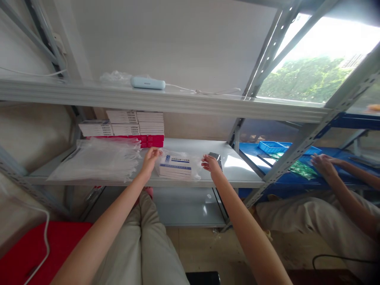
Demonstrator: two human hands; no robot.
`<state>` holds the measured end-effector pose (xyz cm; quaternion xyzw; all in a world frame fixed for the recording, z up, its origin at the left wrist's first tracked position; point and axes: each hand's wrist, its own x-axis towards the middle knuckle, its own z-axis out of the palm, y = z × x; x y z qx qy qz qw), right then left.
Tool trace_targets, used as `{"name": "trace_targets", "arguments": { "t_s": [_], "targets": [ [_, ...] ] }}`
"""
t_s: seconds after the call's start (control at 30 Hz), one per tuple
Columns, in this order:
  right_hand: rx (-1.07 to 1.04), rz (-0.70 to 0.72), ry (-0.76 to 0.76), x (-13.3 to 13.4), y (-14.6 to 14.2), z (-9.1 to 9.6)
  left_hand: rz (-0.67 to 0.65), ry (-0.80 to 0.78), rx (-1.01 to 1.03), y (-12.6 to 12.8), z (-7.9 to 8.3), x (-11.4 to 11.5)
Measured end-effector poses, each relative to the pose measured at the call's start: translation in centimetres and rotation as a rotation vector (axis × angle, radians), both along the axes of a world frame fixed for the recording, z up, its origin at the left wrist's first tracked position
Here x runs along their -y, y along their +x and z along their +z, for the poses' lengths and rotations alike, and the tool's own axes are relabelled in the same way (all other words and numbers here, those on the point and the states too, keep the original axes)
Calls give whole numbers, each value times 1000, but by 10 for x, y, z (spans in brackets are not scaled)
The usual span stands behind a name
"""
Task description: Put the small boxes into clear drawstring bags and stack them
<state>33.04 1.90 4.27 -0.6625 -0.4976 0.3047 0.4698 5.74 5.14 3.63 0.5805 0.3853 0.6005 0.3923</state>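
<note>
A clear plastic bag (195,171) lies on the middle shelf with a stack of small white boxes (175,170) inside it. Blue print marks the top box. At the bag's left edge, my left hand (151,157) is closed, its thumb and fingertips pinching the plastic. My right hand (210,162) has its fingers curled in at the right edge of the bag, and they appear to pinch the film there. Partly hidden behind that hand sits a small dark box-like object (218,157). Left of my left hand lies a pile of clear plastic bags (97,160).
Stacked white boxes (123,129) rest on red boxes (152,141) at the shelf's back. Above runs another shelf edge (178,103) with a pale blue device (147,83) and its cable. On the right, a co-worker's hands (325,164) are near green packets (303,169) and blue trays (271,147).
</note>
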Motion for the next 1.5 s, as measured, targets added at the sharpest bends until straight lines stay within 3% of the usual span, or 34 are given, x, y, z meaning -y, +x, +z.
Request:
{"name": "trace_targets", "arguments": {
  "t_s": [0.07,0.13,0.27,0.33,0.47,0.63,0.73,0.83,0.9,1.03,1.1,1.23,1.5],
  "targets": [
    [-151,-30,-5,4,-4,4,-52,-10,2,-2,3,-2],
    [-221,37,13,13,-8,3,-115,-3,-16,-7,3,0],
    [11,301,-19,33,-16,-7,-162,35,0,-19,1,14],
    [165,340,-54,40,-19,-12,-128,78,40,-23,1,24],
    [360,199,51,48,-23,-11,-67,184,4,-29,8,40],
    [424,-44,278,61,-28,-7,-67,279,-182,-38,15,45],
    [625,-213,409,70,-33,-9,-25,256,-192,-38,16,43],
    [864,-242,513,69,-37,-4,23,262,-250,-32,18,42],
    [1043,-127,458,62,-39,3,58,298,-325,-28,22,42],
    [1257,123,109,44,-40,13,105,426,-542,-28,27,44],
    [1286,113,16,41,-40,12,122,471,-612,-33,27,45],
    [1304,23,-11,50,-41,-3,127,448,-615,-44,23,49],
    [1351,120,-138,60,-50,-21,45,281,-485,-42,20,49]
  ]
}}
